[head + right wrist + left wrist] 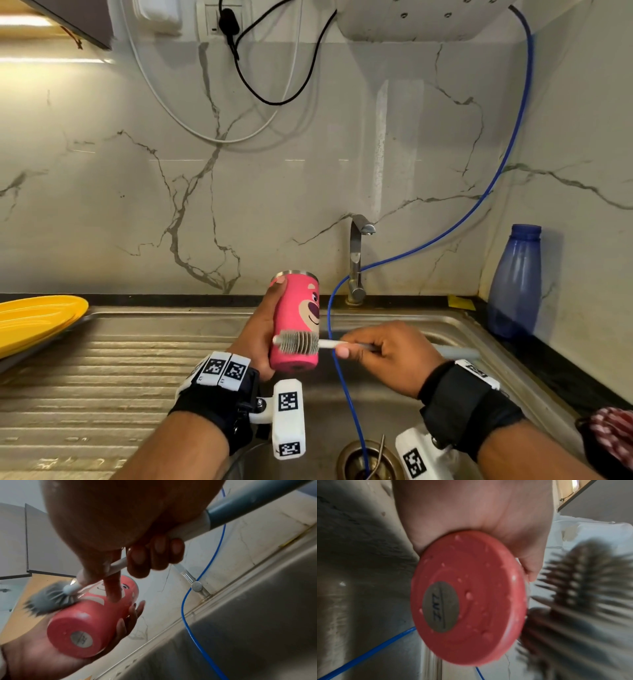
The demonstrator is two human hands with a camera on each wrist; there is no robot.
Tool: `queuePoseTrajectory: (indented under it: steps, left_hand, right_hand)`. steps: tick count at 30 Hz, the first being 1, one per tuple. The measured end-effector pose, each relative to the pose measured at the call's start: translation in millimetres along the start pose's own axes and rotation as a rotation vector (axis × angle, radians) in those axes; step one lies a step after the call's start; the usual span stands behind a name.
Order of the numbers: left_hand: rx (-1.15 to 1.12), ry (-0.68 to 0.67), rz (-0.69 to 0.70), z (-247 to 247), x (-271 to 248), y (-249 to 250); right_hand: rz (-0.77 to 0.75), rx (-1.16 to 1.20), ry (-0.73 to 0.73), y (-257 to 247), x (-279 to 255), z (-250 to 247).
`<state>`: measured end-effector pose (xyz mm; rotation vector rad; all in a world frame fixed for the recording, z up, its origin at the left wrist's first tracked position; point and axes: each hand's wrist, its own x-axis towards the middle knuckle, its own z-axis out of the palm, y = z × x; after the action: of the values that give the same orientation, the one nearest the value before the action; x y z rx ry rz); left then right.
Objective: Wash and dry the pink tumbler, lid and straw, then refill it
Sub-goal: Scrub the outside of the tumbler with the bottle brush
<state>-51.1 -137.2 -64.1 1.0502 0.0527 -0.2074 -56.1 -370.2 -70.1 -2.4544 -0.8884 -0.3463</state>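
Observation:
The pink tumbler (297,318) with a bear face stands upright over the sink, lid off, its steel rim at the top. My left hand (263,329) grips it round the side. Its wet pink base (467,605) with a grey disc fills the left wrist view. My right hand (376,356) holds the pale handle of a bottle brush (301,341). The grey bristles lie across the tumbler's lower side (91,608). The brush head (49,600) is blurred in the right wrist view. Lid and straw are not in view.
A steel sink (445,329) with a drain (366,462) lies below, and a ribbed drainboard (102,377) to the left. A tap (358,260) stands behind. A blue hose (342,377) runs into the drain. Yellow plates (34,318) sit left, a blue bottle (513,284) right.

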Motion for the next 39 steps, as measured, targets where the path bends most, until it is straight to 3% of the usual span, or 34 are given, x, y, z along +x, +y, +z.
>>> queuePoseTrajectory:
  steps: [2,6,8,10,14,19,23,26,29,31,36,39]
  left_hand:
    - [0.006,0.002,-0.013,-1.4,-0.1,-0.7]
    - [0.122,0.004,0.075,10.3,-0.6,-7.2]
    - [0.114,0.017,0.086,17.3,-0.1,-11.0]
    - [0.055,0.041,0.091,17.2,2.0,-10.7]
    - [-0.056,0.001,0.031,8.3,2.3,-4.0]
    - [0.070,-0.002,0.035,6.8,4.0,-6.5]
    - [0.116,-0.038,-0.015,11.5,-1.3,-7.5]
    - [0.076,-0.019,0.020,15.5,-4.1,-7.2]
    - [0.016,-0.028,0.029,10.0,-5.4,-3.9]
    - [0.044,-0.030,0.023,7.3,-4.6,-3.2]
    - [0.182,-0.045,0.079,21.6,-1.3,-11.5]
    - [0.194,-0.040,0.071,23.4,0.9,-13.2]
  right_hand:
    - [-0.008,-0.007,-0.016,3.1,0.3,-1.3]
    - [0.173,-0.065,0.243,18.2,3.0,-6.4]
    - [0.207,-0.111,0.303,21.6,5.4,-5.8]
    - [0.170,-0.042,0.259,19.4,6.1,-3.5]
    - [0.033,0.056,0.026,13.1,2.9,-0.1]
    - [0.187,-0.048,0.288,17.4,3.7,-4.4]
    - [0.270,0.029,0.373,8.8,8.7,-5.0]
    - [0.190,0.064,0.277,4.6,6.9,-4.6]
    - [0.045,0.066,0.006,-6.9,2.8,-3.1]
    - [-0.001,0.048,-0.085,-8.5,1.4,-2.8]
    - [0.196,-0.004,0.311,4.5,4.4,-8.3]
    - [0.210,0.039,0.368,-1.0,8.0,-6.3]
